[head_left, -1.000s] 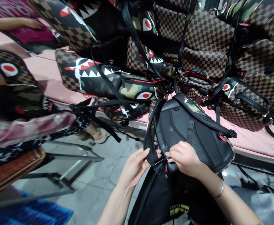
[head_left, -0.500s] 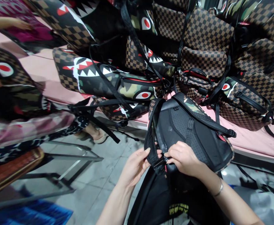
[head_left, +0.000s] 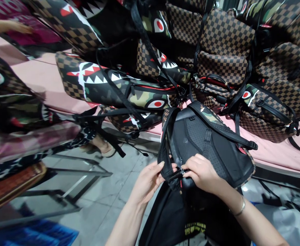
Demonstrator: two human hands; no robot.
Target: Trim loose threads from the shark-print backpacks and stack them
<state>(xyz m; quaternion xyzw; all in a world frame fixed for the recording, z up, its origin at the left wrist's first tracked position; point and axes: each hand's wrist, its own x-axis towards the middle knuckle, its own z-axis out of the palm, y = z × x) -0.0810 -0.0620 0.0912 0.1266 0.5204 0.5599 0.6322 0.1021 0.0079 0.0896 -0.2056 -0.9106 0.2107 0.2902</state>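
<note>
A backpack (head_left: 191, 136) lies back side up in front of me, its black padded panel and shoulder straps showing, with checkered and camouflage trim. My left hand (head_left: 151, 176) is closed around the lower end of the left shoulder strap (head_left: 166, 150), thumb on top. Between the two hands runs a short black webbing strap (head_left: 177, 175) with a small shiny fitting. My right hand (head_left: 200, 171) pinches the end of that webbing near the pack's lower edge. The fingertips partly hide the fitting. Under the pack is a black apron (head_left: 162, 218) with yellow lettering.
Checkered backpacks (head_left: 224, 41) and shark-mouth camouflage ones (head_left: 114, 80) are heaped on a pink-covered table (head_left: 273, 153). At left another person's arm (head_left: 9, 26) reaches over the table, and someone sits holding a bag. A wooden-topped stool (head_left: 16, 184) and blue plastic (head_left: 37, 234) stand below.
A little more black webbing shows between my hands, near the right fingertips. At left, the other person's bag has shifted slightly leftward. The backpack stays in place.
</note>
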